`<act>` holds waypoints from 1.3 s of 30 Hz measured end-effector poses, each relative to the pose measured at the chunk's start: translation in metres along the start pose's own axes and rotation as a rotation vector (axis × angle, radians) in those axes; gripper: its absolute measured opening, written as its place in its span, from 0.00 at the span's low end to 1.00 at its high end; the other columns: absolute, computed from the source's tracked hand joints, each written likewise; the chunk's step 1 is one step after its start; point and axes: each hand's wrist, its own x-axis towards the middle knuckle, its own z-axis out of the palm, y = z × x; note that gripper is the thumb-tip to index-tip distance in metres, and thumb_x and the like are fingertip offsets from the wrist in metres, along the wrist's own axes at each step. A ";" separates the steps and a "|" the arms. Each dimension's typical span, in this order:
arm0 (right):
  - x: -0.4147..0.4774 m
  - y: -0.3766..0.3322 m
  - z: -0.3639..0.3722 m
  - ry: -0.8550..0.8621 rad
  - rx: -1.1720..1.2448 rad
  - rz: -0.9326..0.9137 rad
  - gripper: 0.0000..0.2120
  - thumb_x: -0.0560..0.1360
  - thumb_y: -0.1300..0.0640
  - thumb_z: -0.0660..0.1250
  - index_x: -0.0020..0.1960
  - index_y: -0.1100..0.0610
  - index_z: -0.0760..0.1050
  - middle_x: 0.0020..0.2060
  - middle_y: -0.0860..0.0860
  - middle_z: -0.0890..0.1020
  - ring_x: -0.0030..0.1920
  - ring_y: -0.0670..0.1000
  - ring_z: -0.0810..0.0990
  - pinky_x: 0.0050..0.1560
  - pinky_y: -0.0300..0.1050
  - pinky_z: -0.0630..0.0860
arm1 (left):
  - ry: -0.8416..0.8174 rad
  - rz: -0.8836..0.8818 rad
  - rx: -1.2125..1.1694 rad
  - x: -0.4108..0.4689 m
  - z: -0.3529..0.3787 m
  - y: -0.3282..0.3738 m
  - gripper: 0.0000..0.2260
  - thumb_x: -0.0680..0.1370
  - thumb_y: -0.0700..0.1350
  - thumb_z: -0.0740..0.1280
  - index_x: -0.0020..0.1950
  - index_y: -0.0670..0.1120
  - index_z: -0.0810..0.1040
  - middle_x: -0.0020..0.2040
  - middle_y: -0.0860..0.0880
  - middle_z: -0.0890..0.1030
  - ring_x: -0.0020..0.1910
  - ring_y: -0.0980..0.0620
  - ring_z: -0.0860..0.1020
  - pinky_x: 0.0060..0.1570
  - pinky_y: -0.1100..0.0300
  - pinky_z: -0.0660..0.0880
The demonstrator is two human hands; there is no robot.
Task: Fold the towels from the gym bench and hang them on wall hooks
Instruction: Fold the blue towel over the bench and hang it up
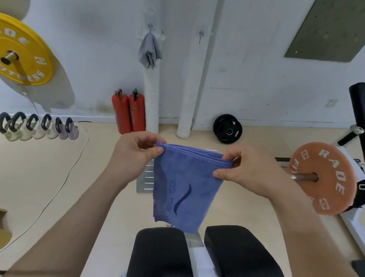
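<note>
Head view: your L hand [135, 152] pinches the top left corner of the blue towel [186, 186], thumb in front, fingers curled behind. Your R hand [250, 170] grips the top right corner the same way. The towel is folded, w/ its layered edges stacked along the top. It hangs in the air btw your hands, lower edge just above the black bench pads [163, 261]. On the wall ahead a grey towel [149, 51] hangs bunched from a hook [149, 26], w/ a second hook [201, 34] to its right. Two red fire extinguishers [128, 111] & a black plate [227, 128] sit at the wall base. There's a yellow plate [12, 49] far left, an orange plate [322, 180] on a bar at right, & kettlebells [36, 127] in a row on the floor at left.
</note>
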 end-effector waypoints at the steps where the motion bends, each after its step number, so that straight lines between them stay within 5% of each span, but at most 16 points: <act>1: 0.000 0.000 0.002 0.005 0.019 0.003 0.07 0.67 0.52 0.76 0.39 0.54 0.81 0.33 0.49 0.81 0.32 0.45 0.75 0.31 0.33 0.69 | 0.014 0.006 0.003 0.000 0.000 -0.001 0.12 0.73 0.33 0.70 0.41 0.51 0.81 0.40 0.51 0.82 0.37 0.63 0.78 0.39 0.74 0.73; 4: -0.003 0.006 0.010 0.040 0.094 0.003 0.07 0.67 0.52 0.76 0.41 0.53 0.80 0.38 0.49 0.81 0.39 0.47 0.78 0.36 0.34 0.70 | -0.002 0.066 0.052 -0.003 -0.003 0.001 0.11 0.74 0.33 0.68 0.42 0.50 0.81 0.40 0.53 0.82 0.37 0.65 0.78 0.39 0.75 0.72; 8: -0.006 -0.012 0.032 0.021 0.113 -0.082 0.26 0.65 0.47 0.75 0.58 0.46 0.68 0.53 0.41 0.74 0.53 0.44 0.74 0.50 0.41 0.72 | -0.155 0.229 0.160 -0.011 0.011 0.014 0.11 0.73 0.31 0.67 0.42 0.47 0.80 0.38 0.57 0.81 0.37 0.66 0.78 0.41 0.74 0.72; 10: 0.002 -0.023 0.050 -0.027 0.133 -0.136 0.27 0.67 0.46 0.74 0.62 0.44 0.68 0.53 0.41 0.76 0.52 0.44 0.75 0.51 0.43 0.73 | -0.191 0.294 0.225 -0.012 0.020 0.016 0.12 0.72 0.31 0.69 0.43 0.48 0.81 0.39 0.60 0.80 0.39 0.68 0.78 0.42 0.75 0.71; 13: 0.012 -0.030 0.065 0.040 0.149 -0.179 0.02 0.74 0.50 0.68 0.44 0.46 0.75 0.37 0.45 0.78 0.38 0.45 0.75 0.40 0.45 0.71 | -0.205 0.303 0.165 -0.011 0.021 0.014 0.13 0.72 0.32 0.70 0.47 0.50 0.79 0.39 0.58 0.80 0.41 0.63 0.79 0.45 0.72 0.74; 17: 0.009 -0.030 0.066 0.092 0.149 -0.337 0.21 0.78 0.57 0.64 0.32 0.37 0.65 0.30 0.40 0.70 0.34 0.40 0.70 0.36 0.36 0.62 | -0.273 0.317 0.168 -0.013 0.006 0.004 0.14 0.70 0.38 0.72 0.50 0.50 0.72 0.44 0.51 0.78 0.46 0.54 0.78 0.53 0.62 0.76; 21: 0.008 -0.028 0.060 0.057 0.167 -0.358 0.21 0.77 0.59 0.64 0.32 0.39 0.64 0.29 0.39 0.73 0.35 0.39 0.71 0.36 0.32 0.64 | -0.482 0.082 0.147 -0.011 -0.002 -0.024 0.14 0.64 0.40 0.72 0.45 0.46 0.71 0.44 0.44 0.80 0.44 0.44 0.79 0.51 0.43 0.76; 23: 0.009 -0.026 0.054 0.001 0.168 -0.338 0.20 0.78 0.58 0.64 0.32 0.39 0.66 0.30 0.38 0.75 0.34 0.40 0.72 0.35 0.32 0.65 | -0.457 0.024 0.069 -0.018 0.001 -0.038 0.14 0.64 0.38 0.73 0.42 0.45 0.70 0.42 0.41 0.78 0.42 0.42 0.78 0.49 0.39 0.76; 27: 0.008 -0.018 0.040 -0.082 0.164 -0.303 0.13 0.77 0.59 0.66 0.34 0.52 0.74 0.29 0.47 0.75 0.32 0.45 0.70 0.34 0.39 0.65 | -0.393 0.005 -0.048 -0.032 0.012 -0.053 0.18 0.65 0.38 0.77 0.45 0.51 0.72 0.41 0.48 0.77 0.43 0.49 0.78 0.47 0.51 0.78; 31: 0.007 -0.019 0.019 -0.210 0.107 -0.307 0.06 0.77 0.61 0.66 0.44 0.63 0.78 0.37 0.57 0.81 0.40 0.53 0.77 0.42 0.46 0.71 | -0.564 -0.050 -0.004 -0.024 0.022 -0.058 0.19 0.68 0.39 0.77 0.52 0.55 0.77 0.43 0.49 0.82 0.44 0.51 0.81 0.44 0.58 0.79; 34: 0.011 -0.009 0.008 -0.174 0.008 -0.258 0.05 0.77 0.61 0.65 0.45 0.61 0.78 0.39 0.55 0.82 0.42 0.52 0.78 0.45 0.46 0.72 | -0.629 -0.036 0.276 -0.016 0.031 -0.070 0.10 0.70 0.41 0.74 0.36 0.55 0.78 0.30 0.62 0.79 0.32 0.63 0.76 0.34 0.66 0.71; 39: 0.017 0.038 0.019 -0.119 -0.077 -0.075 0.10 0.73 0.65 0.65 0.37 0.53 0.77 0.32 0.53 0.78 0.36 0.53 0.77 0.39 0.52 0.73 | -0.576 -0.032 0.491 -0.014 0.028 -0.108 0.08 0.70 0.40 0.70 0.46 0.51 0.81 0.40 0.54 0.82 0.41 0.52 0.79 0.41 0.57 0.73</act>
